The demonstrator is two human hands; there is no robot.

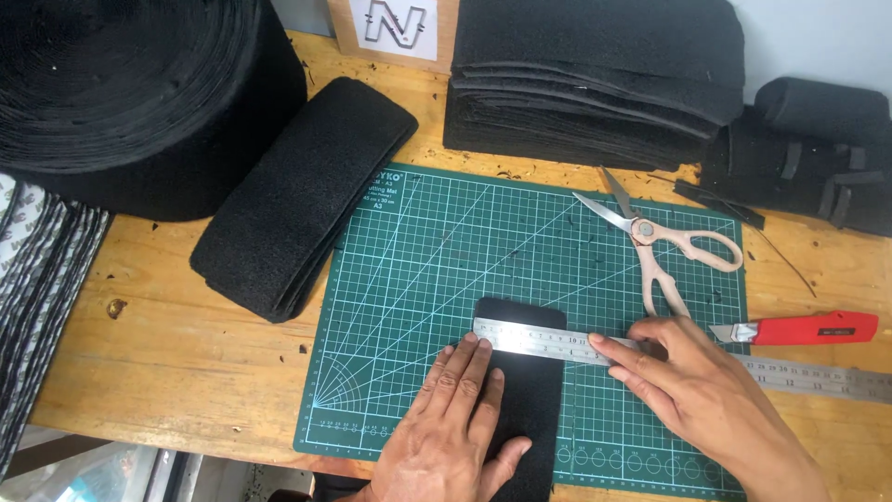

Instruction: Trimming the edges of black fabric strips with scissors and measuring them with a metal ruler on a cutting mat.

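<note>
The left hand (462, 409) lies flat and unclenched on a black foam strip (523, 390) on the green cutting mat (418, 270). Just beyond its fingertips, a steel ruler (557, 342) crosses the strip. The right hand (688, 381) presses down on the ruler with open fingers, grasping nothing; pink-handled scissors (664, 246) rest beyond it.

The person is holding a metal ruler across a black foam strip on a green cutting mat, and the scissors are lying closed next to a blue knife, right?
Nearly. The knife is red, not blue, and the head view shows it. The rest holds: both hands, left and right, press the metal ruler across the black foam strip on the green cutting mat, with the closed scissors nearby.
</note>
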